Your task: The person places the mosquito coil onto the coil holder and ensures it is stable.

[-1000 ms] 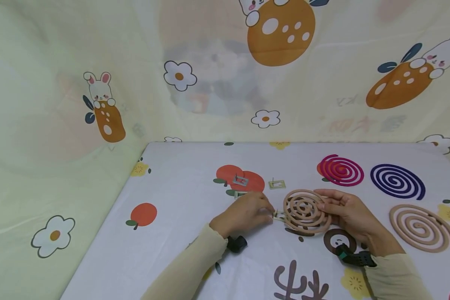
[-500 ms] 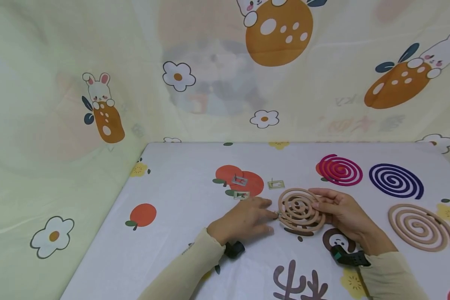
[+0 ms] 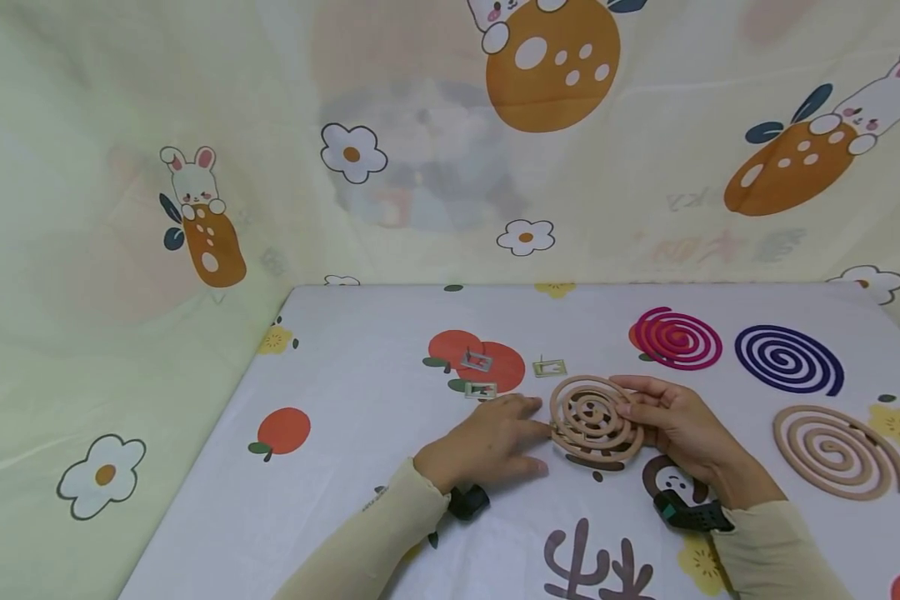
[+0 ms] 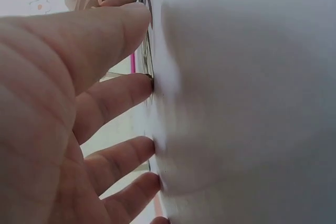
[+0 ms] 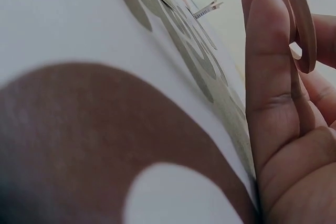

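Note:
A tan spiral coil (image 3: 565, 429) is pinched between the thumb and fingers of my right hand (image 3: 682, 429), held tilted over the table. The right wrist view shows this coil (image 5: 304, 30) edge-on in the hand (image 5: 283, 98), raised off the cloth. At the coil's left edge, my left hand (image 3: 487, 442) rests on the table with fingers spread. In the left wrist view, the left hand's index fingertip (image 4: 143, 83) touches a thin metal piece lying flat. From the head view that piece is mostly hidden beneath the coil.
Three small metal stands, one silvery (image 3: 477, 360), one pale (image 3: 480, 390) and one yellowish (image 3: 550, 367), lie beyond my left hand. A pink coil (image 3: 678, 338) and a navy coil (image 3: 789, 360) lie at the back right; another tan coil (image 3: 840, 452) is at the right.
The left thumb and fingers have parted from their grip on the small metal piece and spread on the cloth. My right hand and its coil have shifted a little left, over that piece.

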